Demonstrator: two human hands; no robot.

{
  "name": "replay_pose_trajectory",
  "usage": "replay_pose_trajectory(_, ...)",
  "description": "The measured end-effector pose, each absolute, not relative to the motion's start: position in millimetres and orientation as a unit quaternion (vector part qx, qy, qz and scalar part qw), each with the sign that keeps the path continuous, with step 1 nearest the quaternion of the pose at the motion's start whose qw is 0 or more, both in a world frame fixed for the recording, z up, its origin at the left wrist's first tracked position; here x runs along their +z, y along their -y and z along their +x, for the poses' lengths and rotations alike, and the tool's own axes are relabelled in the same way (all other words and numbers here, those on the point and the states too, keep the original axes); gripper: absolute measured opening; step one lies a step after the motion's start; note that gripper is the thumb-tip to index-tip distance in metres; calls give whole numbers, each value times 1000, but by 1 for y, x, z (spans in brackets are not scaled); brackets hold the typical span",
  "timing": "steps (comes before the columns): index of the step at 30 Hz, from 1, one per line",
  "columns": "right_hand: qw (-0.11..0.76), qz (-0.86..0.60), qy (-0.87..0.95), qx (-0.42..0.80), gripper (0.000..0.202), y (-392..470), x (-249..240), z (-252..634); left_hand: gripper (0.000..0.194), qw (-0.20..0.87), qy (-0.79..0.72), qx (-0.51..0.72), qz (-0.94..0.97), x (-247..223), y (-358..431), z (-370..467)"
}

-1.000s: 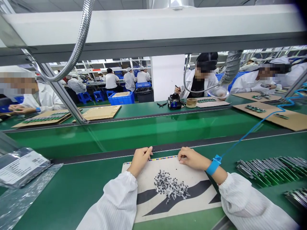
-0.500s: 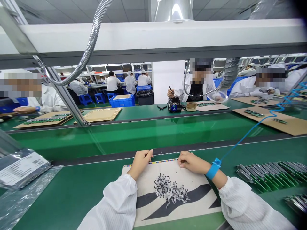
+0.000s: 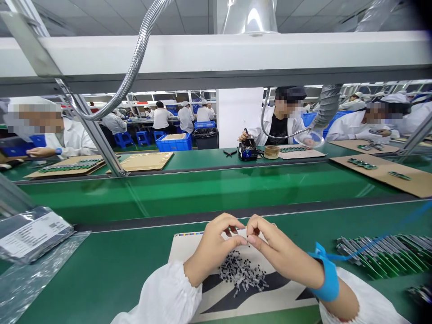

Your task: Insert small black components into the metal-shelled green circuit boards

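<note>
A heap of small clear pieces with black ends (image 3: 241, 272) lies on a printed cardboard sheet (image 3: 187, 245) in front of me. Above the heap's far side, my left hand (image 3: 218, 238) is curved, thumb and fingers apart, with no object visible between them. My right hand (image 3: 272, 245) faces it, thumb and forefinger pinched together; whatever is in the pinch is too small to make out. The fingertips of both hands nearly meet. A blue wrist strap (image 3: 326, 276) circles my right wrist.
To the right lie rows of green circuit boards (image 3: 381, 254). On the left is a labelled silver bag (image 3: 33, 234) on clear plastic. A green conveyor belt (image 3: 202, 191) runs beyond, with co-workers seated across it. A metal hose (image 3: 135, 58) hangs overhead.
Both hands have come toward each other from the sheet's far edge, meeting above the heap. My left fingers have curved inward. The blue cord has swung lower. The view has shifted slightly.
</note>
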State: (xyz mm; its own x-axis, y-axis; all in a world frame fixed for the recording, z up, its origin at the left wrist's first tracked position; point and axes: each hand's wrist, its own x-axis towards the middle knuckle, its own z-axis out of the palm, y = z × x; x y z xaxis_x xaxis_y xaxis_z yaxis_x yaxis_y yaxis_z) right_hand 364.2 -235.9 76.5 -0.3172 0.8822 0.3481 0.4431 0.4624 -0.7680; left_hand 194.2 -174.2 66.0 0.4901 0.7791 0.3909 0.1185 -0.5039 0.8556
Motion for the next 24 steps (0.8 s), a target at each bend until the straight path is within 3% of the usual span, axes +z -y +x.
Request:
replay_pose_trajectory(8,530,-396,698,274,20,264,82,345,4,431,-190,503,724,77,206,193)
replay_pose_trajectory(16,548,-389,714,199,15,272,85,339,6,421,-178,533,712,85,219,190)
replay_pose_trajectory(24,554,-395,709,186,5,277,92,351,10,628,-224,437,603,103,227,188)
